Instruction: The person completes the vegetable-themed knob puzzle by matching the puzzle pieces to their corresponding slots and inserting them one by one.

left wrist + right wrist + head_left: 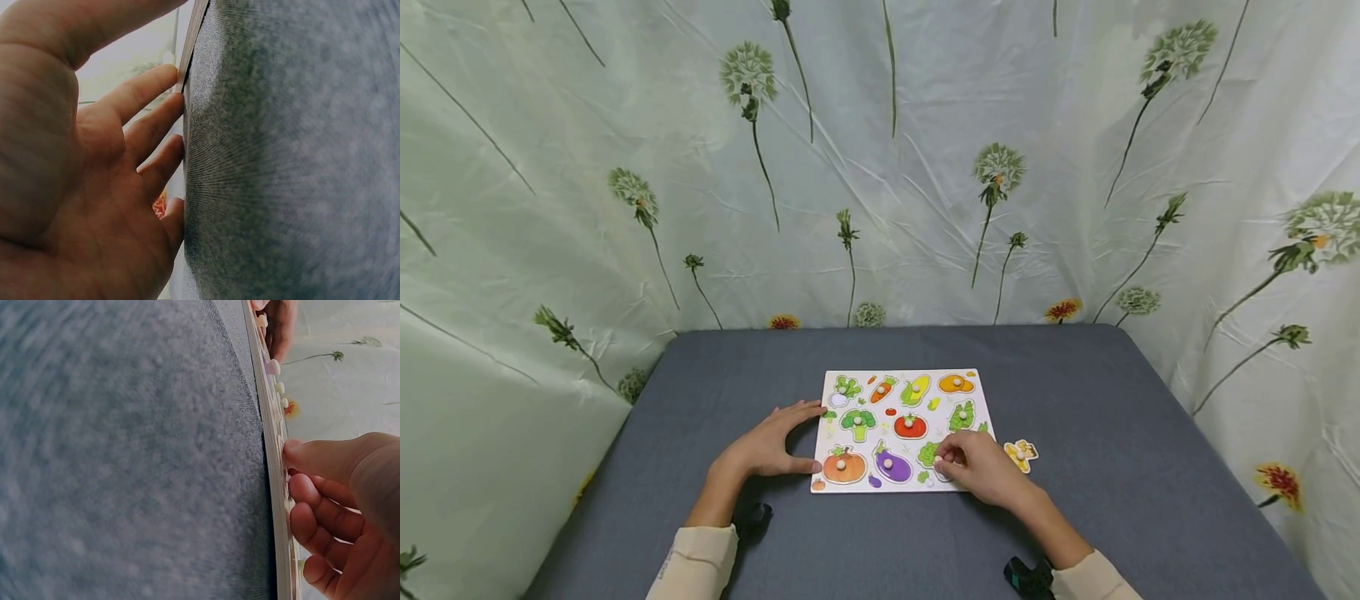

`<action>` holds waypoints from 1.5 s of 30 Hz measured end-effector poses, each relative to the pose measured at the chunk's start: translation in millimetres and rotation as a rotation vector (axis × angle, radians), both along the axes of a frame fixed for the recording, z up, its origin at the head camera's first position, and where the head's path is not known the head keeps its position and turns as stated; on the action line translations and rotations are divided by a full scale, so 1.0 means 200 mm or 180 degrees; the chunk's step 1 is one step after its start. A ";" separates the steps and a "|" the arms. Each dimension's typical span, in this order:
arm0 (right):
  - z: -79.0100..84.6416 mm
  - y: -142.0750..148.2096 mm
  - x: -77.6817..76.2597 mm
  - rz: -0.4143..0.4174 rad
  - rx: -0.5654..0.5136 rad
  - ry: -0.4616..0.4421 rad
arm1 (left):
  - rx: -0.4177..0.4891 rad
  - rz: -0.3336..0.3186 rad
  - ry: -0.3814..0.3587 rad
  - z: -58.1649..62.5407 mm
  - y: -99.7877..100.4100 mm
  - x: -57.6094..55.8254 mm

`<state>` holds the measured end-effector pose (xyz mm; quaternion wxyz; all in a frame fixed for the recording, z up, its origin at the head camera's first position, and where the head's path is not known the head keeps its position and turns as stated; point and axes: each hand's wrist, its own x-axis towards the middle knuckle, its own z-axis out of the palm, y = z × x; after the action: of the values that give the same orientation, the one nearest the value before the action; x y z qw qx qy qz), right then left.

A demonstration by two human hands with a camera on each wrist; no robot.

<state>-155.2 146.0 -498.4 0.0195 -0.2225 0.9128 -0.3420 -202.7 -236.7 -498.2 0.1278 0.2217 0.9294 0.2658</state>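
A white wooden peg puzzle board [857, 486] lies on the table, its vegetable pieces fitted with small knobs. Fingers spread, my left hand [775, 440] touches the board's left edge with thumb and fingertips; the left wrist view shows those fingers nearly straight against the edge. At the lower right corner, my right hand [981, 468] pinches a leafy green-and-white vegetable piece [928, 454], partly covered by the fingers. In the right wrist view, thumb and curled fingers [303, 487] meet low over the board's surface. The knob between them is hidden. Right of this hand lies a loose yellow piece [1021, 455].
Dark grey cloth covers the table [880, 550]. A pale curtain [880, 167] with printed dandelions hangs behind and at both sides. Near each wrist a black device [1030, 577] is strapped. Eggplant [892, 463], pumpkin [844, 467] and tomato [910, 427] pieces sit in the board.
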 end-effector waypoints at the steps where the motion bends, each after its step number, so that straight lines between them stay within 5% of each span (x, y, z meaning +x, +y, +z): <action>1: 0.00 0.00 0.00 -0.0011 0.0015 0.0002 | -0.0003 0.0000 0.0001 0.00 0.00 0.00; 33: 0.00 -0.01 0.01 -0.0046 0.0054 -0.0063 | 0.0050 -0.0040 0.0024 -0.01 -0.01 -0.01; 45: 0.01 0.04 0.01 0.0084 -0.0177 -0.0141 | 0.0008 -0.0002 0.0023 -0.01 0.00 -0.01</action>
<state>-152.9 153.1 -496.5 0.0381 -0.2274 0.8992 -0.3717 -204.3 -237.4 -500.8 0.1243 0.2230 0.9295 0.2661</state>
